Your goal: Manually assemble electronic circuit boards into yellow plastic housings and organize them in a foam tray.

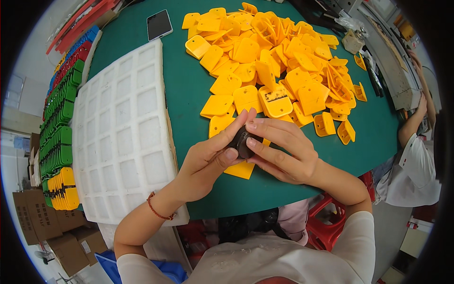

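Note:
A small dark, rounded piece [243, 144] is pinched between both my hands, just above the near part of the green table [213, 191]. My left hand [208, 158] grips it from the left with thumb and fingers. On its other side, the fingertips of my right hand [286, 151] press against it; its exact kind is hard to make out. Under and just beyond my hands lie flat yellow plastic pieces with rounded corners and small holes. They belong to a big loose heap [279, 61]. One yellow piece [275, 100] near my fingers carries a black strip.
A white gridded foam tray [127, 137] lies to my left. Past it stand rows of green pieces [59, 142] and yellow ones [62, 189]. A phone [159, 25] rests at the far left. Another person's arm [414, 120] shows at right, near a red stool [326, 225].

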A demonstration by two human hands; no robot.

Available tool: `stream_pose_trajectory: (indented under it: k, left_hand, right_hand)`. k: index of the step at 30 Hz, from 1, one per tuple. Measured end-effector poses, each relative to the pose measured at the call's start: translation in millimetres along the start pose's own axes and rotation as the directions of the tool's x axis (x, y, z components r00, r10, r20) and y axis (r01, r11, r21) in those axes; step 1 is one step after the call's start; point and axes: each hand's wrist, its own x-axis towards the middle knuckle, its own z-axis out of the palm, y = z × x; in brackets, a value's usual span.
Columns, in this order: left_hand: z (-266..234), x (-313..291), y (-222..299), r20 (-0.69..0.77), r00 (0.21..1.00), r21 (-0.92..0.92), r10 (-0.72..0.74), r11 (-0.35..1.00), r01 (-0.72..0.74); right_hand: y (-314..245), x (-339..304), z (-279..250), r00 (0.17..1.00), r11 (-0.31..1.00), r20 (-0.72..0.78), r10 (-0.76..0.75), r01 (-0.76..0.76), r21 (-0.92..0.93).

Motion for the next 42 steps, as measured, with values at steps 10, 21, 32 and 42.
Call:
stream_pose_trajectory:
  k: [10, 21, 32, 42]
  left_hand:
    - [0, 0, 1, 0.017, 0.999, 0.126, 0.032, 0.991, -0.034]
    - [1, -1, -3, 0.033, 0.986, 0.279, 0.165, 0.946, -0.168]
    - [6, 5, -15, 0.058, 0.956, 0.294, 0.287, 0.911, -0.291]
    - [6, 0, -10, 0.044, 0.893, 0.719, 0.448, 0.607, -0.340]
  right_hand:
    - [0, -1, 0, 1.000, 1.000, 0.009, -0.007, 0.007, -0.030]
    - [-5, -2, 0, 1.000, 0.997, 0.004, -0.031, 0.031, -0.068]
    - [0, -8, 5, 0.973, 0.969, -0.089, 0.212, -0.198, 0.146]
    - [3, -12, 9, 0.987, 0.967, -0.108, 0.116, -0.088, 0.239]
